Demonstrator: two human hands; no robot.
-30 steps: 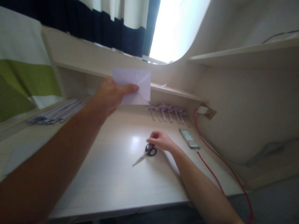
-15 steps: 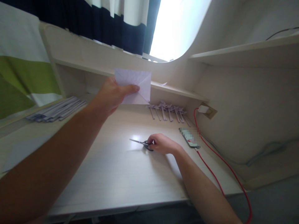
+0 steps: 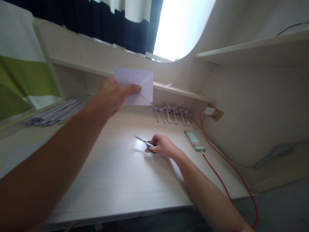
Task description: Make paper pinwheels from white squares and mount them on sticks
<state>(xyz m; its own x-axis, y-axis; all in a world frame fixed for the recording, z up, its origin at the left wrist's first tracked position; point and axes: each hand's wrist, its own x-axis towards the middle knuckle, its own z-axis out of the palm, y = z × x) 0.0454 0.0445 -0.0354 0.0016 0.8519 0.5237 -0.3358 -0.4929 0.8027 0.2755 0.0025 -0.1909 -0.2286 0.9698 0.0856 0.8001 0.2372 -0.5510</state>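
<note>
2 hands are working over the desk (image 3: 116, 180): the left hand (image 3: 109, 96) is pinching a folded white paper (image 3: 136, 85) up in the air, while below and right of it the right hand (image 3: 163, 146) is gripping the scissors (image 3: 145, 143) by the handles. A moment ago they were lying flat; now they are lifting, blades toward the paper, so cutting looks near

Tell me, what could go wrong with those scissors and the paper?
The right hand grips the scissors by the handles, blades pointing toward the left arm, so a quick lift might poke it. The left hand pinches the paper only at one edge, so a cut might go crooked. The red cable lies near the right elbow and could snag.
</note>
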